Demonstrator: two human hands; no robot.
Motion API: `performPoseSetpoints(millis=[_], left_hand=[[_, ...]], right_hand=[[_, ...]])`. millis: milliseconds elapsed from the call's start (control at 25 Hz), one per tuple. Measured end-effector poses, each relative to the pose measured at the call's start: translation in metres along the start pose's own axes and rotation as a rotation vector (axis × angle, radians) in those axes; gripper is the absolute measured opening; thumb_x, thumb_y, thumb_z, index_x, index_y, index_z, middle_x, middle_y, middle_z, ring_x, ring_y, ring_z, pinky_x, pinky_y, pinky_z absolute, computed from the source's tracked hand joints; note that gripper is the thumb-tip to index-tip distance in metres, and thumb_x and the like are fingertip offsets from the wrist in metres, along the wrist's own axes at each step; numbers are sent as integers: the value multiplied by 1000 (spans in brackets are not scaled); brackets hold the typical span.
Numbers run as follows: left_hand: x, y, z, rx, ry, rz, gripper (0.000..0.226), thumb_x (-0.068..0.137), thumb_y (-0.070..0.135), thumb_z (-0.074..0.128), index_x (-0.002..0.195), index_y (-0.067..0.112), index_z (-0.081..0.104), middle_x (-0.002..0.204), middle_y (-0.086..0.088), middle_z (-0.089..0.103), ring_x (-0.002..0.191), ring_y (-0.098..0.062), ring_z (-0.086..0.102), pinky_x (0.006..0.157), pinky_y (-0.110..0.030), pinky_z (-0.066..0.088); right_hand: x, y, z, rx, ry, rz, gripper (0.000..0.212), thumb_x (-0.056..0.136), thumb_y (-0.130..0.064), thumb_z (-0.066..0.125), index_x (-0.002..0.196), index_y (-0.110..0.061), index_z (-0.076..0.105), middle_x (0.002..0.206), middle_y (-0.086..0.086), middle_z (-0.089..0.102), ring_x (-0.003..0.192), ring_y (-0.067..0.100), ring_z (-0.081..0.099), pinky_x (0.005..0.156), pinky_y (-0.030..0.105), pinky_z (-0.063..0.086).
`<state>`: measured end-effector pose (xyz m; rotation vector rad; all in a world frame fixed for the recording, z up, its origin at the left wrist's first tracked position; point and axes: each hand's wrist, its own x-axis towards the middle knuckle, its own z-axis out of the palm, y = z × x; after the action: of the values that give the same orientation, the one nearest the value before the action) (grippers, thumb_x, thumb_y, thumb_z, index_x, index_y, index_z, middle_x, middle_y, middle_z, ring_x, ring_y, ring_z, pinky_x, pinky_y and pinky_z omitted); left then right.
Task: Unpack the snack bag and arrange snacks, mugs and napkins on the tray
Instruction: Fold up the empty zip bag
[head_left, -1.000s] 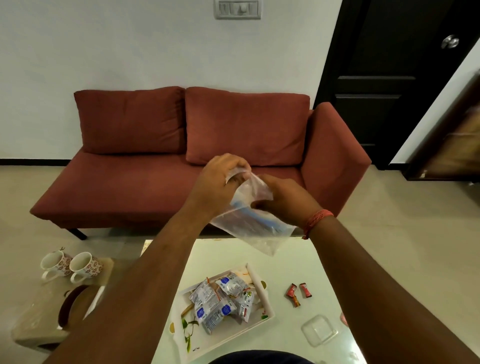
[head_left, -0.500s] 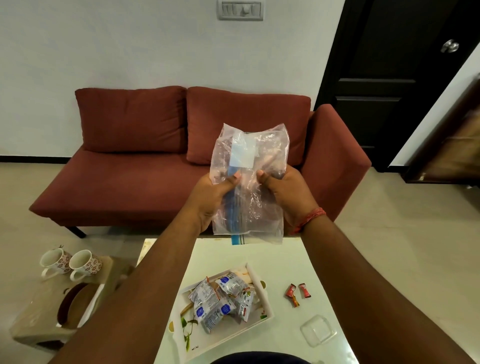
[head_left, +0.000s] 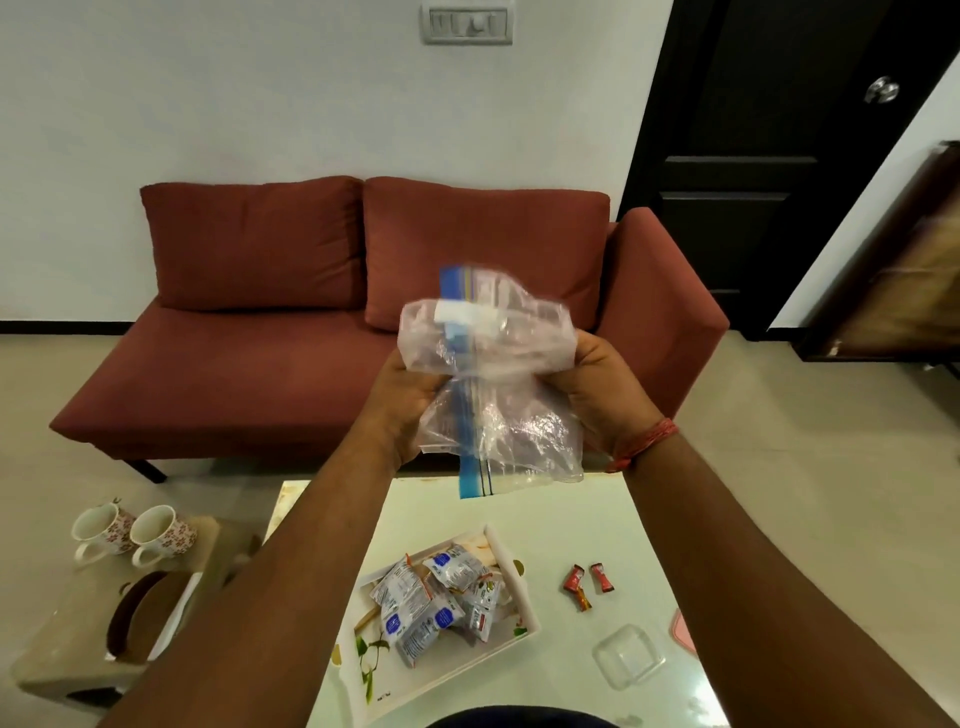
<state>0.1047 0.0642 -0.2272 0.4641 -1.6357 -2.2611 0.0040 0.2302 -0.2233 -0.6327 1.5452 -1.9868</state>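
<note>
Both hands grip the clear snack bag (head_left: 493, 384) above the white table (head_left: 597, 514): left hand (head_left: 402, 410) clenched on its left side, right hand (head_left: 605, 397) on its right. At 6 o'clock below, the tray (head_left: 522, 613) holds silver snack packets (head_left: 431, 597). Two red candies (head_left: 587, 584) lie at the tray's 3 o'clock; two mugs (head_left: 132, 532) stand well apart at 9 o'clock.

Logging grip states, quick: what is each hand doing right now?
Left hand: closed on the clear plastic bag.
Right hand: closed on the same bag.
</note>
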Motion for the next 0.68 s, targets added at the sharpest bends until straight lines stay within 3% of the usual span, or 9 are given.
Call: performPoseSetpoints(millis=[40,120,200,280,360,400,480,560,680], left_hand=[[0,-3,2,-1,18,-12,34,77,10,72,110,7,66,85,-4,71,78,-25,67,70,-43,57],[7,-2,14,42,20,-20,12,78,9,63,89,12,67,76,0,69,72,-21,64,64,-36,55],[18,4,26,178,-29,-9,36,84,-10,49,68,17,66,76,0,67,73,-17,63,65,-21,53],[21,3,37,255,-55,39,47,82,-19,40,57,15,62,82,-4,61,70,-8,61,64,-10,48],[15,-4,53,297,-25,135,25,82,1,42,65,9,59,83,-5,62,59,-5,57,62,-15,49],[12,-9,59,305,-19,167,18,79,10,42,72,10,59,84,-3,63,58,-5,56,62,-17,48],[11,-23,72,344,19,172,20,77,19,43,84,14,61,86,-3,64,63,-6,57,65,-21,49],[6,-39,78,279,104,70,27,79,26,49,99,15,64,96,-5,66,76,-15,62,67,-28,53],[-10,-63,80,-43,104,-199,38,98,23,45,135,16,54,123,-9,67,101,-30,65,81,-45,56]], right_hand=[[-1,1,-1,54,-2,6,21,90,14,51,108,12,63,98,20,69,90,33,65,87,50,55],[-3,0,-9,128,31,32,19,87,15,50,104,18,57,102,20,66,91,33,63,85,47,54],[-4,-3,-28,232,24,89,15,86,10,47,90,9,61,112,18,66,100,35,62,91,49,51],[-9,-11,-53,348,-122,200,27,92,-11,41,92,2,64,123,20,62,108,37,60,97,52,46],[-16,-16,-68,290,-268,311,38,94,-35,46,105,-2,62,115,18,63,99,32,63,90,47,50],[-18,-13,-72,162,-284,347,33,91,-36,55,107,-8,61,109,15,63,92,27,65,83,44,53],[-18,-1,-78,-185,-213,333,25,83,-17,72,105,-18,61,109,10,61,90,24,65,78,45,56],[-17,9,-85,-532,-64,195,37,75,-4,76,104,-25,63,117,5,53,101,21,61,88,39,56],[-19,16,-98,-717,38,11,48,74,1,68,114,-25,63,122,-2,40,106,11,53,92,10,42]])
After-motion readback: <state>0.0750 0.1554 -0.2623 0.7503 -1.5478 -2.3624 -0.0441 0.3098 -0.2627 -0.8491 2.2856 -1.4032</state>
